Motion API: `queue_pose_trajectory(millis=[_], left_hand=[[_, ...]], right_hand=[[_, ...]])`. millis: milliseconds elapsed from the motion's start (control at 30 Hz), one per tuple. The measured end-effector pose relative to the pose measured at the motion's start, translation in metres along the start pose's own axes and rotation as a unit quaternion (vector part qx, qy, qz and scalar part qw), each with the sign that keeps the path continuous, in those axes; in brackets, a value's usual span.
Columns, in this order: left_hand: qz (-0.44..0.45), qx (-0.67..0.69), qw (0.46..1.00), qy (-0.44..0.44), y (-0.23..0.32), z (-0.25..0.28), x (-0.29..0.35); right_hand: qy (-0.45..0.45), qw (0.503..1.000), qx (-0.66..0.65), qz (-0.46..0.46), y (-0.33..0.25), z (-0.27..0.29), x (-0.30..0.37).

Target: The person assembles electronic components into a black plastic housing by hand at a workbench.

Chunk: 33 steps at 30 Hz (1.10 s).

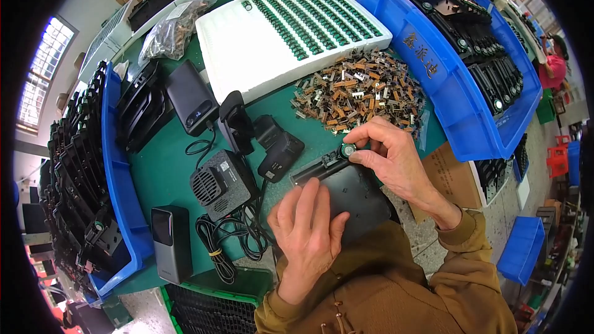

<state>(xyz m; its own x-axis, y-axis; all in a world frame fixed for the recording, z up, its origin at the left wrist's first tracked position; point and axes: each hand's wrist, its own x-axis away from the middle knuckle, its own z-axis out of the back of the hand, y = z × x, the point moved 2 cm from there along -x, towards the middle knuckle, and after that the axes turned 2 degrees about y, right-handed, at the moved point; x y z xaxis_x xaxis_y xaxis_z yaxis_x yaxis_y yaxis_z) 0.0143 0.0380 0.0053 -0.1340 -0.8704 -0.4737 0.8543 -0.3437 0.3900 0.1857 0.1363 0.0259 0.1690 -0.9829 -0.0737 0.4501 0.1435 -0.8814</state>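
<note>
A black plastic housing (356, 195) lies at the table's near edge, a flat panel with a long bar along its far side. My left hand (306, 226) rests on the bar's left end with its fingers stretched out, gripping nothing. At the bar's right end my right hand (393, 154) pinches a small round part (348, 150) with a green rim and a pale centre between thumb and forefinger. Just beyond that hand is a heap of small brown and silver switch-like pieces (359, 89). A white foam tray (238, 49) behind it carries rows of small green round parts (315, 18).
Blue bins of black housings flank me, one on the right (427, 80) and one on the left (114, 167). Left of my hands lie a speckled fan-vented box (223, 182), bundled black cable (216, 247), two power banks (189, 96) and a bagged lot (173, 28).
</note>
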Motion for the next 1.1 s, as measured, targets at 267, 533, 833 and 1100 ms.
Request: queue_pose_trajectory(millis=[267,533,833,1100], left_hand=[[0.002,0.004,1.0,-0.003,-0.002,0.001,0.001],[-0.002,0.01,1.0,-0.004,-0.002,0.0,0.001],[-0.006,0.021,1.0,0.012,-0.002,-0.001,0.002],[-0.018,0.0,1.0,0.007,-0.002,0.0,0.001]], right_hand=[[-0.091,0.994,-0.05,-0.027,-0.02,0.003,0.007],[-0.189,0.98,-0.053,-0.018,-0.027,0.0,0.007],[-0.22,0.957,-0.166,-0.089,-0.019,0.001,0.008],[-0.206,0.969,-0.125,-0.061,-0.023,0.001,0.008]])
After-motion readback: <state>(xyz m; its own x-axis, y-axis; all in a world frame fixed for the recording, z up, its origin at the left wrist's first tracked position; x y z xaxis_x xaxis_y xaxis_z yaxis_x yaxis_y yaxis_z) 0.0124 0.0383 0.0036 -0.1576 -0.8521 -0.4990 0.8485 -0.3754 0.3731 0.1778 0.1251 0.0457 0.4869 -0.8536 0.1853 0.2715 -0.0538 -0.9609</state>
